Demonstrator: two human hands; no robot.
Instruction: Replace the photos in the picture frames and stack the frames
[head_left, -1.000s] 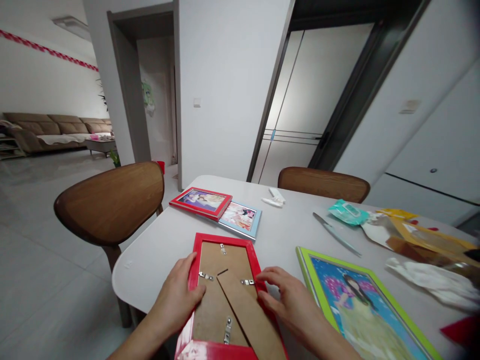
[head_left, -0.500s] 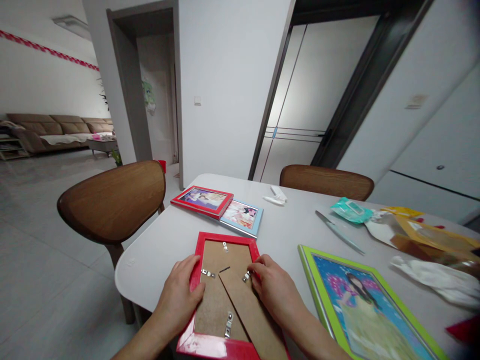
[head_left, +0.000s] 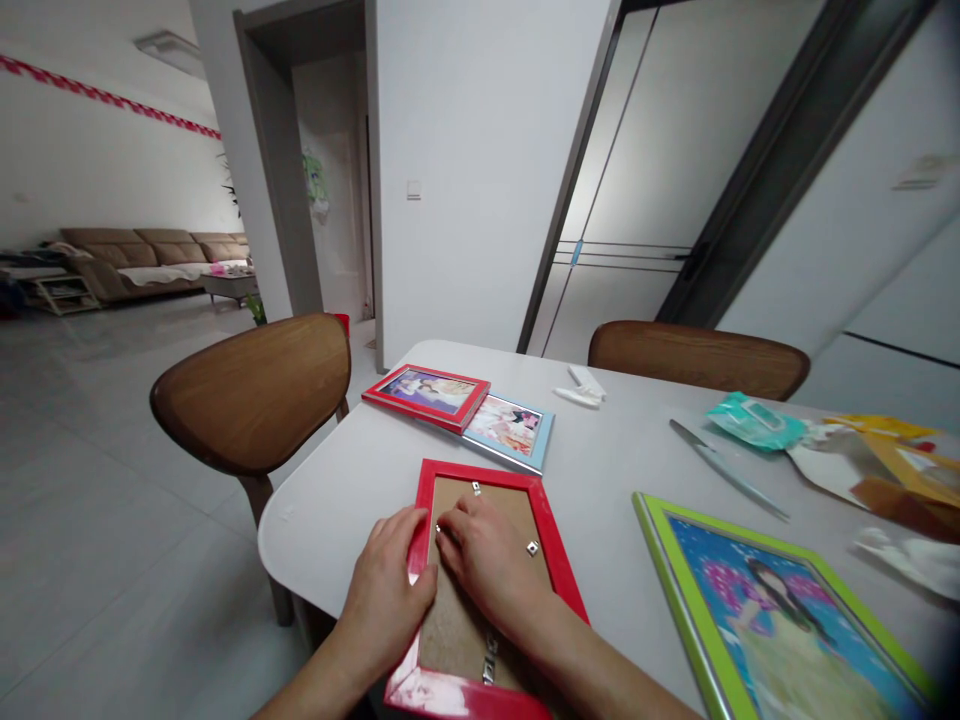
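Right hand [head_left: 484, 558] moved across red frame [head_left: 454, 632] beneath, pinching clip [head_left: 438, 528]; left hand [head_left: 388, 585] grips edge.

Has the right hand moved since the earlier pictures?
Yes: judged against the face-down red frame, the right hand has moved left, from the right clip to the left clip.

Left hand [head_left: 388, 590] on the side of a face-down red frame [head_left: 556, 540], right hand [head_left: 487, 555] at a metal clip [head_left: 438, 528] on its backing board [head_left: 450, 632].
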